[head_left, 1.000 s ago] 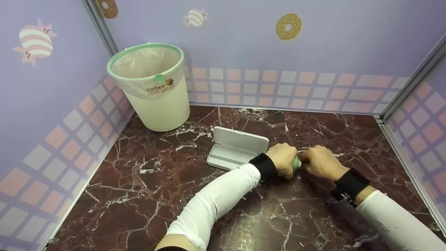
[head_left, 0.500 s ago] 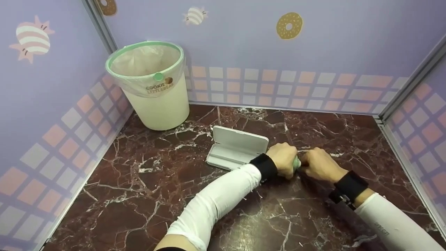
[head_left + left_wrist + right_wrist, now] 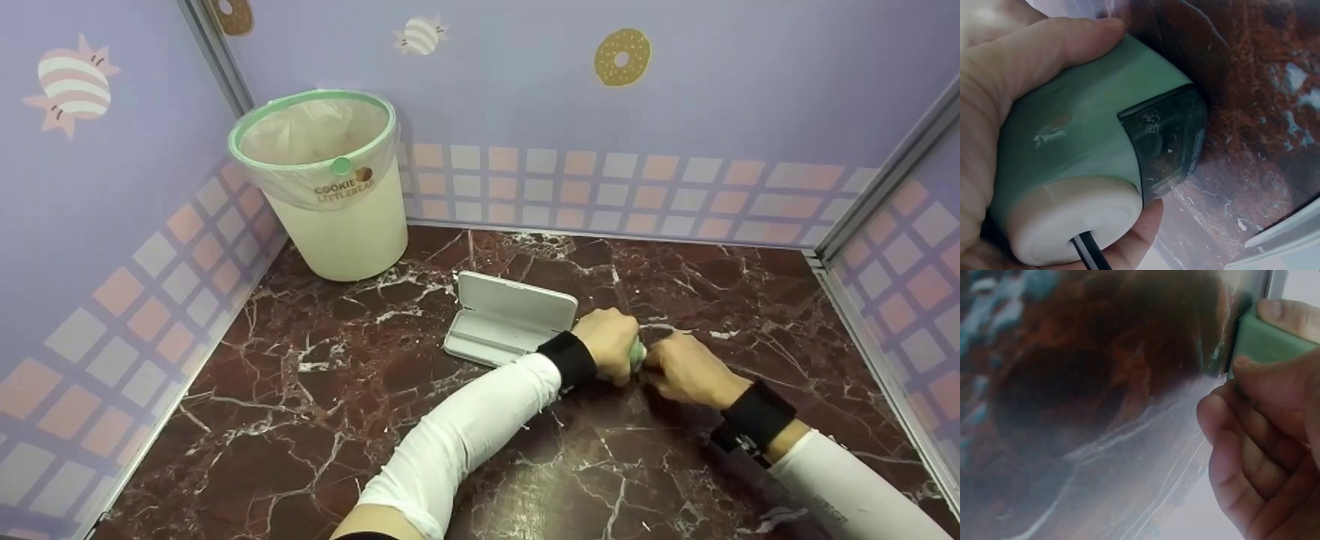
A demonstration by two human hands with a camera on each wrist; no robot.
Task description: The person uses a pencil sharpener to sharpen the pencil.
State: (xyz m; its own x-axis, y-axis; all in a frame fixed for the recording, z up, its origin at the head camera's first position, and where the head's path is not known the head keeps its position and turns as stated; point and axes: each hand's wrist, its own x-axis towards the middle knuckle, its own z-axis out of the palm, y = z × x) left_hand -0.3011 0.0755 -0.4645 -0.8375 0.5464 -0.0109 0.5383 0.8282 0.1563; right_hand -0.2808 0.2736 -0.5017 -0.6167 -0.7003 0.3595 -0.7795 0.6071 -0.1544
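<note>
My left hand [image 3: 609, 345] grips a green pencil sharpener [image 3: 1067, 132] with a white round end and a dark see-through window. A thin black pencil [image 3: 1090, 252] sticks out of the hole in that white end. Close against the sharpener's right side, my right hand [image 3: 690, 369] has its thumb and fingers curled together, pinching the pencil, whose gripped part is hidden behind them. In the right wrist view the right thumb [image 3: 1264, 379] overlaps the green body. An open white pencil case [image 3: 517, 306] with its lid raised stands just left of my left hand.
A pale bin [image 3: 337, 225] with a green rim and a plastic liner stands at the back left. Small white bits are scattered on the dark red marbled table [image 3: 300, 420]. Lilac panels [image 3: 510, 90] enclose the back and both sides.
My right hand has rotated slightly and dipped toward me, and one finger now shows raised at its top. The left hand and the sharpener stay nearly in place.
</note>
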